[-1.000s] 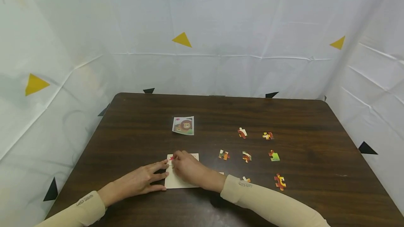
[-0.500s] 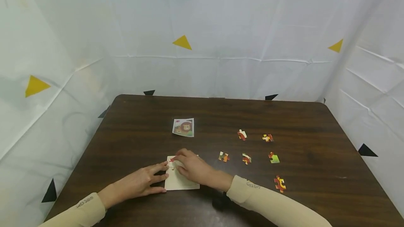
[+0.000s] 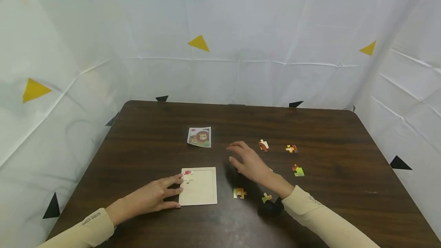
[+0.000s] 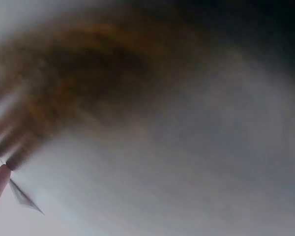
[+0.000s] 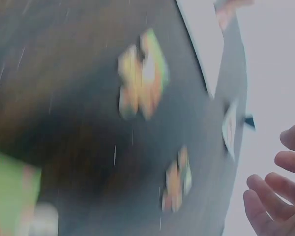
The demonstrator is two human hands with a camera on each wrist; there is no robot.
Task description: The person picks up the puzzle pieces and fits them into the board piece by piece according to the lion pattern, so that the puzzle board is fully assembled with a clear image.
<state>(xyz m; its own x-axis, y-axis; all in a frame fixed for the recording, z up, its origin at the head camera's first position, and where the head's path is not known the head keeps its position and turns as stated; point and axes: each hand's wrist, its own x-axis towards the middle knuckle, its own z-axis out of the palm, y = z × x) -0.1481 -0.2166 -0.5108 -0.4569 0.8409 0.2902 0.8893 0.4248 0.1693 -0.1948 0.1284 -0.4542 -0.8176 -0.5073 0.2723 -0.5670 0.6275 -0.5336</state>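
Left hand (image 3: 148, 197): fingers spread, tips at left edge of puzzle tray (image 3: 198, 192); leaf-print piece (image 3: 188, 175) in tray's far-left corner. Right hand (image 3: 250, 165): fingers loosely bent, holding nothing, above bench (image 3: 155, 137), near loose jigsaw pieces (image 3: 299, 172).

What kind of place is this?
Probably a little booth set up for filming: white sheeting with yellow triangles hangs behind and beside a brown table with puzzle pieces on it.
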